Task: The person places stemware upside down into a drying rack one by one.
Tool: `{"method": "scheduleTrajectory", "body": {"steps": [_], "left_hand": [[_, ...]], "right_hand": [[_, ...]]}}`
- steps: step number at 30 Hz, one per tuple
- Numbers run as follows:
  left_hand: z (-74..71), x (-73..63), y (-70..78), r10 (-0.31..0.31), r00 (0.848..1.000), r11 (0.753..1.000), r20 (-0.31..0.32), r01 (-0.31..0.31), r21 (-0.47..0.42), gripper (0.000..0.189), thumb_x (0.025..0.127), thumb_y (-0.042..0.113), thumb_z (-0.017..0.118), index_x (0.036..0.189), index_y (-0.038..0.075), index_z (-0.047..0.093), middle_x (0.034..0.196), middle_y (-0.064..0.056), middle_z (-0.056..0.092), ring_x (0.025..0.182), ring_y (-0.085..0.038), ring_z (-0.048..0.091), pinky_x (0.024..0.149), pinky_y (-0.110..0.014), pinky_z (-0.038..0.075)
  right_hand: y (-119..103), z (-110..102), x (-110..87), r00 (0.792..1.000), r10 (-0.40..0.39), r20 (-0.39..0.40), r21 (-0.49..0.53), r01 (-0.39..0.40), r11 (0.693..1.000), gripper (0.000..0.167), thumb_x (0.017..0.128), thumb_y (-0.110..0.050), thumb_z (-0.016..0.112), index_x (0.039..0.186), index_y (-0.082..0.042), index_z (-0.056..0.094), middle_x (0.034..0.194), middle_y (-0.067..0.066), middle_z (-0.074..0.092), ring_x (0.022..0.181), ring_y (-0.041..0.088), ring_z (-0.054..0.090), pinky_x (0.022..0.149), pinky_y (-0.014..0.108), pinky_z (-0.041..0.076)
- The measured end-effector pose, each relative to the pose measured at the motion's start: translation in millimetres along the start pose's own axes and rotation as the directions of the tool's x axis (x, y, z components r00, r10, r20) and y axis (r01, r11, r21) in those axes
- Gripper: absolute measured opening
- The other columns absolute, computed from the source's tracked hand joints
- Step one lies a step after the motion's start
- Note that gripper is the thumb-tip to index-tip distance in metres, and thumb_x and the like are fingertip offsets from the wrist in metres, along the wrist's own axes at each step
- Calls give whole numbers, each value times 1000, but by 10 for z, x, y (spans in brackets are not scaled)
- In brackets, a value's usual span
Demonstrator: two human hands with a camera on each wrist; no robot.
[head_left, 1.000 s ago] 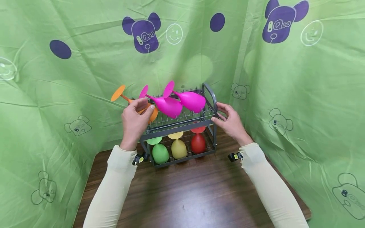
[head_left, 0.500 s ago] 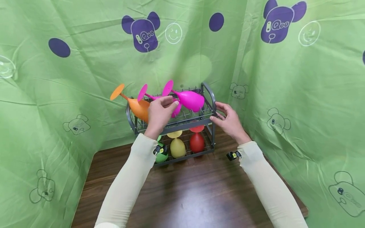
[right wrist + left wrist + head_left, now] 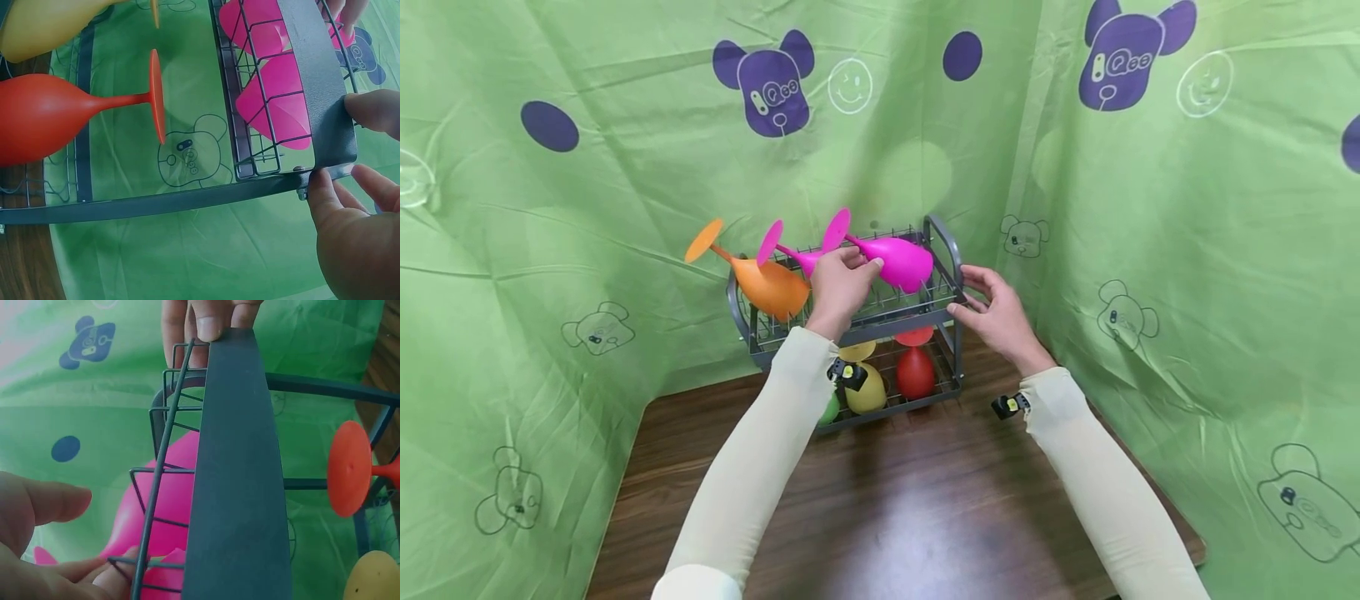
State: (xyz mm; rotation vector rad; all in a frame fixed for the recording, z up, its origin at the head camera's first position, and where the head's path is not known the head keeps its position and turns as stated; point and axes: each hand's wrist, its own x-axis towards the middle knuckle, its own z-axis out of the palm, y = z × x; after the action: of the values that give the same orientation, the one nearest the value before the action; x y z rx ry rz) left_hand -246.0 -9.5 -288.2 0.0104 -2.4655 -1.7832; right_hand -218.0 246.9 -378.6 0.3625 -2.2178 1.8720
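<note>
Over the upper tier of a dark two-tier dish rack (image 3: 910, 322), my left hand (image 3: 841, 287) reaches to the stem of the right magenta goblet (image 3: 904, 262). Its thumb (image 3: 59, 503) stands apart from its fingers, which are right at the stem in the left wrist view. That hand covers most of the left magenta goblet (image 3: 770, 242). An orange goblet (image 3: 767, 287) lies tilted at the tier's left end. My right hand (image 3: 1000, 317) grips the rack's upper right front corner, thumb on the front bar and fingers at the side frame.
On the lower tier sit a red goblet (image 3: 915, 373), a yellow goblet (image 3: 867, 392) and a green goblet (image 3: 830, 411), bowls toward me; my left forearm hides most of the green one. A brown wooden table (image 3: 820, 508) bears the rack, with green printed cloth (image 3: 655, 183) around it.
My left hand has moved right from the orange goblet, past the left magenta one, to the right magenta goblet's stem. My right hand keeps its hold on the rack corner.
</note>
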Motion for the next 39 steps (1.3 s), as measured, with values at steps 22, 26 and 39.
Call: {"method": "scheduleTrajectory", "body": {"steps": [22, 26, 39], "left_hand": [[355, 175, 145, -66, 980, 996, -188, 53, -73, 34, 97, 22, 78, 129, 9, 74, 121, -6, 76, 114, -21, 71, 90, -31, 64], [399, 208, 162, -15, 975, 1000, -223, 17, 6, 29, 95, 21, 80, 122, 11, 78, 115, -3, 79, 108, -19, 72, 86, -30, 63], [435, 284, 122, 101, 973, 990, -205, -78, 121, 33, 92, 20, 83, 124, 15, 78, 115, -3, 80, 110, -18, 72, 94, -32, 61]], "right_hand": [[35, -30, -20, 1000, 3, -12, 18, -2, 1000, 73, 93, -6, 80, 156, -2, 44, 160, 18, 47, 153, 33, 43, 127, 50, 38], [24, -38, -27, 1000, -2, -19, 12, 3, 1000, 72, 93, -7, 80, 155, -2, 45, 160, 17, 48, 152, 32, 44, 126, 49, 39], [30, -2, -14, 1000, -10, -12, 12, 10, 1000, 72, 92, -10, 82, 154, -3, 46, 159, 15, 50, 152, 29, 45, 125, 47, 41]]}}
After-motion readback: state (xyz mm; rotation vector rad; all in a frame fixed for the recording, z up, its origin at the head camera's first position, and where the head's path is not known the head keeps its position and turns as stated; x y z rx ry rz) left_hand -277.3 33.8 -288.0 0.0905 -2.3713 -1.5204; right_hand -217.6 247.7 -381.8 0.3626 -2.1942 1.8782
